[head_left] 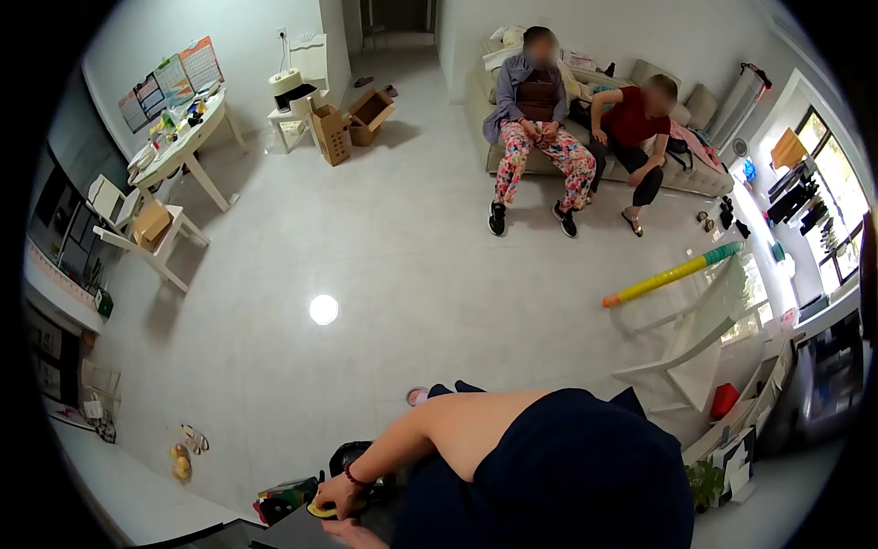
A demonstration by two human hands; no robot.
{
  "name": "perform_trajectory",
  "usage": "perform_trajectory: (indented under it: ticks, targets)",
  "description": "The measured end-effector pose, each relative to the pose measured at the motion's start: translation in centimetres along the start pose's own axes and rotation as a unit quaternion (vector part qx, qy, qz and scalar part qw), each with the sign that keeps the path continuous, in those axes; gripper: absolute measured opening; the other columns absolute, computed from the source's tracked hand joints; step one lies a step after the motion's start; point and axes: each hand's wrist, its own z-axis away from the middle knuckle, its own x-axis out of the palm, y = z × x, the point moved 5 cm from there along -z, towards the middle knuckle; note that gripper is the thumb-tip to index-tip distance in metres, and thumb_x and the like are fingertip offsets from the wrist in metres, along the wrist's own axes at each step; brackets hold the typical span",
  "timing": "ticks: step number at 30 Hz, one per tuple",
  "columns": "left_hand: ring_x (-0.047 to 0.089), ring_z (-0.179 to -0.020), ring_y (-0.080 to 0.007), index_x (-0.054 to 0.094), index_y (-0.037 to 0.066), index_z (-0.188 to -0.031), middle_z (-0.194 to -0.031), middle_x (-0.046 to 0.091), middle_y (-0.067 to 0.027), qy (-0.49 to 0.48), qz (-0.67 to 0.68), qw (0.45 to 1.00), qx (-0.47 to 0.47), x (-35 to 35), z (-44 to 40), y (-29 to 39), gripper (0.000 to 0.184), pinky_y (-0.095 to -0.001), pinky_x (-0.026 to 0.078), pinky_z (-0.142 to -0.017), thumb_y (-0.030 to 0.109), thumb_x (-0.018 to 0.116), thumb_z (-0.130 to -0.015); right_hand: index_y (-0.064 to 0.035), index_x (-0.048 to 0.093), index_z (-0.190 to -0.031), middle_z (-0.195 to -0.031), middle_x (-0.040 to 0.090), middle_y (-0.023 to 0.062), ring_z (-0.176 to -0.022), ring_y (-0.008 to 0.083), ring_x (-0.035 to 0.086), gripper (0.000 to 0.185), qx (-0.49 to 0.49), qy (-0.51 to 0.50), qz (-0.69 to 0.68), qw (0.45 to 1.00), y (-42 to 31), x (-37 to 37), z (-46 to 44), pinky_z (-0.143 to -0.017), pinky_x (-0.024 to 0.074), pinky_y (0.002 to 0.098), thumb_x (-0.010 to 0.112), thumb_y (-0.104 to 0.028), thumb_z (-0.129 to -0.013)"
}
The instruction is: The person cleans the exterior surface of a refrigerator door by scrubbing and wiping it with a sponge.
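Note:
My right hand (pixel 338 495), with a dark red bead bracelet at the wrist, reaches over a dark grey surface (pixel 274 538) at the bottom. Its fingers are closed on a small yellow item (pixel 322 510) whose kind I cannot make out. Just below it, my left hand (pixel 355 532) shows only in part at the frame's lower edge. The left fingers are too hidden to read. A black bag-lined bin (pixel 350 454) stands close behind the right wrist. Next to the surface is a green and red box (pixel 285 500).
Two people sit on a sofa (pixel 713 178) at the back. A white chair (pixel 700 366) and a yellow-green tube (pixel 672 274) stand right. On the left are a white table (pixel 197 142), another chair (pixel 174 240) and cardboard boxes (pixel 331 137). Slippers (pixel 194 439) lie on the floor.

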Motion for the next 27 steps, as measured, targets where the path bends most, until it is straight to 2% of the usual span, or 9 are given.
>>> perform_trajectory:
  ticks: [4,15,16,17,19,21,24,26,27]
  targets:
    - [0.048,-0.115,-0.0330,0.047,0.003,-0.124,-0.122,0.051,-0.0174,-0.047,0.040,0.998,-0.002,3.3,0.7,0.1,0.054,-0.0482,0.041,-0.094,0.039,0.035,-0.086,-0.0109,0.052,-0.120,-0.116,0.040,0.0196,-0.099,0.0379,0.049,0.064,-0.100,0.116,0.091,0.984,0.1,-0.1,0.7,-0.083,0.0424,0.0435,0.074,-0.032,-0.064]
    - [0.048,-0.116,-0.0336,0.046,0.003,-0.125,-0.122,0.052,-0.0169,-0.148,0.152,0.977,-0.005,7.2,2.6,1.5,0.055,-0.0487,0.040,-0.095,0.039,0.035,-0.086,-0.0120,0.053,-0.114,-0.116,0.042,0.0153,-0.092,0.0364,0.054,0.048,-0.036,0.102,0.101,0.989,-2.1,-2.0,3.4,-0.075,0.0452,0.0433,0.064,-0.014,-0.067]
    - [0.048,-0.116,-0.0336,0.046,0.003,-0.125,-0.122,0.052,-0.0168,-0.161,0.169,0.972,-0.005,7.3,2.3,2.0,0.055,-0.0488,0.040,-0.095,0.039,0.035,-0.086,-0.0090,0.054,-0.110,-0.113,0.045,0.0149,-0.094,0.0359,0.054,0.044,0.008,0.084,0.085,0.993,-2.5,-2.6,3.6,-0.074,0.0454,0.0432,0.061,-0.010,-0.067]
    - [0.048,-0.116,-0.0337,0.046,0.003,-0.126,-0.122,0.052,-0.0168,-0.174,0.184,0.967,-0.008,7.4,2.3,2.6,0.055,-0.0488,0.040,-0.095,0.039,0.035,-0.086,-0.0051,0.056,-0.104,-0.105,0.053,0.0172,-0.093,0.0356,0.055,0.038,-0.034,0.131,0.093,0.986,-0.6,-2.4,1.7,-0.075,0.0458,0.0429,0.059,-0.008,-0.066]
    - [0.052,-0.110,-0.0315,0.052,0.007,-0.119,-0.116,0.056,-0.0134,-0.196,0.165,0.967,-0.011,8.0,2.3,3.5,0.050,-0.0471,0.043,-0.091,0.041,0.035,-0.086,-0.0030,0.059,-0.098,-0.091,0.063,0.0188,-0.089,0.0355,0.059,0.032,0.084,0.144,0.022,0.986,1.0,-3.4,1.0,-0.076,0.0470,0.0421,0.056,-0.011,-0.067]
    - [0.057,-0.100,-0.0272,0.060,0.011,-0.104,-0.107,0.061,-0.0072,-0.144,0.181,0.973,-0.013,7.0,3.0,3.2,0.040,-0.0451,0.045,-0.088,0.043,0.044,-0.086,-0.0055,0.060,-0.099,-0.090,0.063,0.0180,-0.087,0.0337,0.060,0.031,0.073,0.138,0.011,0.988,1.4,-3.8,0.2,-0.075,0.0476,0.0422,0.056,-0.014,-0.070]
    - [0.059,-0.096,-0.0252,0.060,0.010,-0.109,-0.105,0.063,-0.0067,-0.120,0.237,0.964,0.021,7.3,3.8,4.2,0.036,-0.0437,0.046,-0.088,0.038,0.052,-0.088,-0.0062,0.059,-0.102,-0.092,0.063,0.0183,-0.083,0.0342,0.061,0.031,0.015,0.198,0.004,0.980,2.6,-4.2,-1.9,-0.073,0.0481,0.0420,0.057,-0.018,-0.073]
    - [0.059,-0.100,-0.0250,0.058,0.009,-0.112,-0.108,0.062,-0.0076,-0.073,0.261,0.961,0.055,6.1,4.8,4.5,0.034,-0.0443,0.046,-0.089,0.035,0.051,-0.090,0.0007,0.050,-0.120,-0.116,0.054,0.0154,-0.106,0.0249,0.052,0.040,0.001,0.041,0.062,0.997,2.3,-3.1,-2.7,-0.091,0.0411,0.0362,0.053,-0.021,-0.086]
    - [0.058,-0.101,-0.0250,0.056,0.009,-0.114,-0.110,0.061,-0.0080,-0.046,0.258,0.963,0.061,5.5,4.8,4.6,0.035,-0.0445,0.045,-0.089,0.034,0.051,-0.090,0.0004,0.051,-0.120,-0.115,0.054,0.0155,-0.105,0.0256,0.052,0.040,0.004,0.044,0.018,0.999,1.9,-2.9,-3.2,-0.092,0.0405,0.0375,0.053,-0.021,-0.086]
